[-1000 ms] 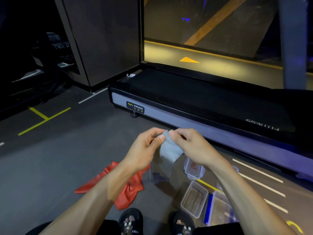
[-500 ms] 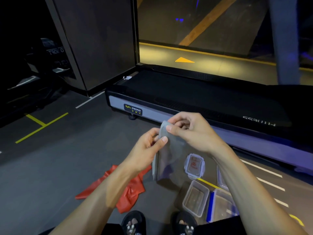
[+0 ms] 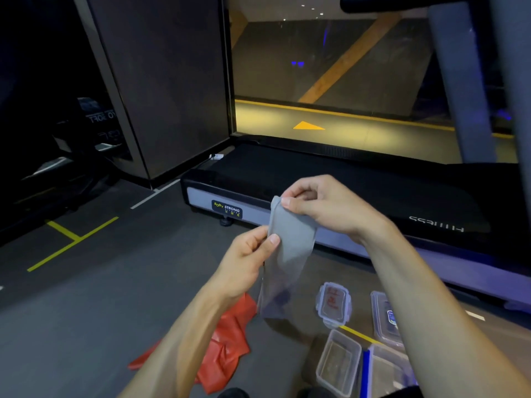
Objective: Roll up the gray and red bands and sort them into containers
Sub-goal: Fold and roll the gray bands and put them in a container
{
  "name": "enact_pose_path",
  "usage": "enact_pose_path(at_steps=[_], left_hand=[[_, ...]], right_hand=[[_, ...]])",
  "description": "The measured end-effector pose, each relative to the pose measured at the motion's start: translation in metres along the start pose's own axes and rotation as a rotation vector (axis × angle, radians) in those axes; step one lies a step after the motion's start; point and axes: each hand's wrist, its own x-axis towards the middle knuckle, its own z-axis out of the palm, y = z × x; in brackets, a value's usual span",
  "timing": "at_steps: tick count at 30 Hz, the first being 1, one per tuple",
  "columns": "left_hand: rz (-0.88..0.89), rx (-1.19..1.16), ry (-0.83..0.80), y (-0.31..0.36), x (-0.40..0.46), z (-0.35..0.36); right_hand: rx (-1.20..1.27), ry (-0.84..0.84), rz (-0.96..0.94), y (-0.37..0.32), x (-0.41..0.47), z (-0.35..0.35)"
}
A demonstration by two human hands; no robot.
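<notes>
Up in the air, over the dark floor (image 3: 86, 311), the person holds the gray band (image 3: 290, 248) with both hands. The right hand (image 3: 324, 208) pinches the top end of it, thumb on the front and fingers curled behind. The left hand (image 3: 247, 259) pinches its left edge a bit lower down, thumb pressed on the cloth. Below those two pinches the band hangs down long and flat, so I think the rolling has not really begun, or has only just begun at the top. Down under the left wrist, the red band (image 3: 230, 340) lies in a crumpled heap on the floor, and no hand touches it. Below the right arm sit the clear tubs. One tub (image 3: 337, 363) is open and looks empty, and another open tub (image 3: 385, 369) with a blue edge is right beside it, partly hidden by the arm. A lid (image 3: 334, 304) lies flat just past the first tub. So nothing is sorted yet. Still to do, I would say: roll the gray band tight, put it in a tub, then pick up the red one, roll it, and put it in the other tub.
</notes>
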Motion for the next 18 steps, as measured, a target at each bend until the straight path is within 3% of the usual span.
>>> enact_pose_path(at_steps=[13,15,18], left_hand=[[-0.090,0.004,-0.173,-0.008,-0.003,-0.009],[-0.090,0.015,-0.173,-0.008,-0.004,-0.009],[-0.098,0.011,-0.180,-0.009,-0.004,-0.010]], right_hand=[[0.332,0.004,0.271,0.050,-0.006,0.031],[0.428,-0.048,0.278,0.051,-0.008,0.030],[0.379,-0.145,0.236,0.050,-0.011,0.029]])
